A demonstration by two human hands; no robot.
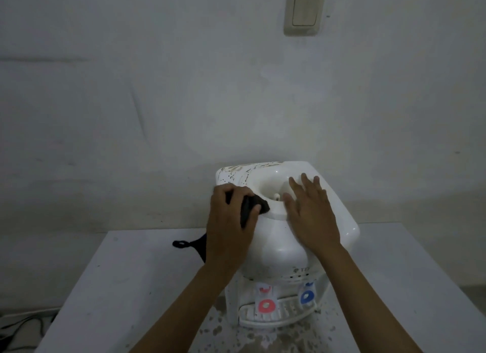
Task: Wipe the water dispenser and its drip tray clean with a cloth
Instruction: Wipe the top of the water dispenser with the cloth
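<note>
A white tabletop water dispenser (278,244) stands on a white table, with a round well in its top. My left hand (230,221) grips a dark cloth (259,204) and presses it on the top's left front, at the well's rim. My right hand (311,210) lies flat, fingers spread, on the top's right side. The back left of the top shows brownish stains (236,172). Below, a red tap (265,306) and a blue tap (307,296) hang over the slotted white drip tray (286,314).
The table (126,287) is speckled with dirt in front of the dispenser. A dark loop of fabric (188,244) lies on it left of the dispenser, behind my left wrist. A wall with a light switch (304,11) stands close behind. Cables lie on the floor at lower left.
</note>
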